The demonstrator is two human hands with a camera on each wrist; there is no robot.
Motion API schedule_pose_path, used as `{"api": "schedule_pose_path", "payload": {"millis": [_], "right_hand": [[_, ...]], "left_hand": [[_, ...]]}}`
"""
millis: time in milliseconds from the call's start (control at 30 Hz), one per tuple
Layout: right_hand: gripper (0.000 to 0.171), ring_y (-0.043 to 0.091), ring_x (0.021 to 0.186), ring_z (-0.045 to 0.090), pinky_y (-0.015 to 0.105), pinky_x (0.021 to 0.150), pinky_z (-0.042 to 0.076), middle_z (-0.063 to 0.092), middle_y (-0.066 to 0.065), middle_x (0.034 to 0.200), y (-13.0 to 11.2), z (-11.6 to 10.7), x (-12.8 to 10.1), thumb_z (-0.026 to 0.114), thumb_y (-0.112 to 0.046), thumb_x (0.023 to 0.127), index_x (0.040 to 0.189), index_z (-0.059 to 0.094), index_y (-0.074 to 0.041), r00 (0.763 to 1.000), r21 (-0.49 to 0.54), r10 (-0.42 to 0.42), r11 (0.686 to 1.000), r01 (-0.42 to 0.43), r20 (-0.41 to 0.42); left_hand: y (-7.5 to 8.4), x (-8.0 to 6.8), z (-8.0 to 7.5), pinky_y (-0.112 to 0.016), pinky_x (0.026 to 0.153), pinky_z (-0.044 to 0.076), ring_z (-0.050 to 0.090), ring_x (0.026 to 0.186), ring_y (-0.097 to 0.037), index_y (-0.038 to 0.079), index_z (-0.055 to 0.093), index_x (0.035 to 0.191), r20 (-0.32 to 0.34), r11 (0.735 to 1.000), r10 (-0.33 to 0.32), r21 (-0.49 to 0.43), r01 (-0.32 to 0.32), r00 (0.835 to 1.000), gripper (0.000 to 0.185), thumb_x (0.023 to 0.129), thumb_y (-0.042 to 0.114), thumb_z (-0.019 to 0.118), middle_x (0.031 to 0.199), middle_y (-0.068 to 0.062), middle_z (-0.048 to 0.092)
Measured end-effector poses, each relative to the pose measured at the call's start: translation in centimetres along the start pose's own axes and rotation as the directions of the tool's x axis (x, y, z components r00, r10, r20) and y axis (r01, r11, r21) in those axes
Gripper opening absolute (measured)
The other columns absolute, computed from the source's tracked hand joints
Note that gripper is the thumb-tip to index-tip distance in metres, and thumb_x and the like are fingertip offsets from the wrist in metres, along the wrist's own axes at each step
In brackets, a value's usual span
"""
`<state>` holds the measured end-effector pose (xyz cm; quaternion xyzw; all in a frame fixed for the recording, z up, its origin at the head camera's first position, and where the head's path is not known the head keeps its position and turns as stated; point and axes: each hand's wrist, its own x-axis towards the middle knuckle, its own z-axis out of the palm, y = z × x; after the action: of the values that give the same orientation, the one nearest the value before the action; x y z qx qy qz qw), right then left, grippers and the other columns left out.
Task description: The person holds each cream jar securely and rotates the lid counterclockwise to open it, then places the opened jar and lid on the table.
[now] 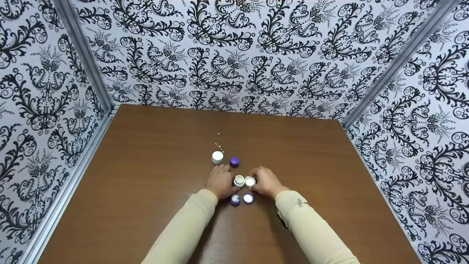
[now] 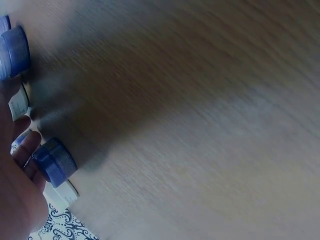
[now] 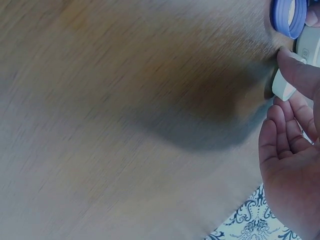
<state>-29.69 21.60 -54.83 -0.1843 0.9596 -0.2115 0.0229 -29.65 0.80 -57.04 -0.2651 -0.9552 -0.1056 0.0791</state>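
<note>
My left hand [image 1: 221,182] grips an open white jar [image 1: 239,180] between thumb and fingers, and the jar stands on the table. Beside it, my right hand [image 1: 266,182] pinches a white lid [image 1: 250,181] at its edge, with the inside facing up. In the right wrist view the thumb lies over the white lid [image 3: 284,86], the fingers below it. Nearer to me sit an open purple jar [image 1: 235,200] and an upturned purple lid [image 1: 248,198]. Past the left fingertips stands a second purple jar [image 1: 234,161], closed, close to those fingers in the left wrist view.
A closed white jar [image 1: 217,157] stands farther back, left of the closed purple one. Small pale crumbs [image 1: 218,146] lie behind it on the brown wooden table [image 1: 157,157]. Patterned walls [image 1: 227,55] with grey metal posts [image 1: 86,55] rise at the back and sides.
</note>
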Motion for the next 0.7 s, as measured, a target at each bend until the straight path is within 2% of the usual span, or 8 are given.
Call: {"api": "schedule_pose_path", "payload": {"millis": [400,567,700], "right_hand": [[0.036,0.026,0.086,0.058,0.046,0.079,0.048,0.062,0.007,0.089,0.2,0.1,0.0,0.088,-0.012,0.064,0.093,0.069,-0.004,1.0,-0.002,-0.025,1.0,0.025,-0.014],[0.033,0.024,0.085,0.058,0.044,0.078,0.048,0.063,0.005,0.086,0.1,0.1,0.0,0.087,-0.011,0.064,0.091,0.069,-0.006,0.999,-0.018,-0.031,0.999,0.031,-0.014],[0.031,0.023,0.084,0.056,0.043,0.077,0.047,0.062,0.004,0.084,0.0,0.0,0.1,0.086,-0.011,0.065,0.09,0.069,-0.006,0.999,-0.022,-0.033,0.999,0.033,-0.005]], "left_hand": [[-0.4,0.0,-0.4,-0.043,0.101,0.038,0.054,0.11,-0.031,0.007,0.072,0.092,0.028,1.0,-0.004,-0.014,0.004,1.0,0.048,0.074,0.05,0.076,0.114,-0.009,0.062],[-0.9,-0.1,-0.7,-0.043,0.102,0.038,0.056,0.11,-0.029,0.009,0.072,0.094,0.007,0.999,0.009,-0.042,-0.009,1.0,0.04,0.071,0.042,0.073,0.111,-0.007,0.062],[-1.2,-0.1,-1.0,-0.043,0.098,0.041,0.057,0.105,-0.028,0.011,0.073,0.094,-0.028,0.999,0.011,-0.04,-0.012,1.0,0.032,0.07,0.032,0.068,0.105,-0.005,0.062]]}}
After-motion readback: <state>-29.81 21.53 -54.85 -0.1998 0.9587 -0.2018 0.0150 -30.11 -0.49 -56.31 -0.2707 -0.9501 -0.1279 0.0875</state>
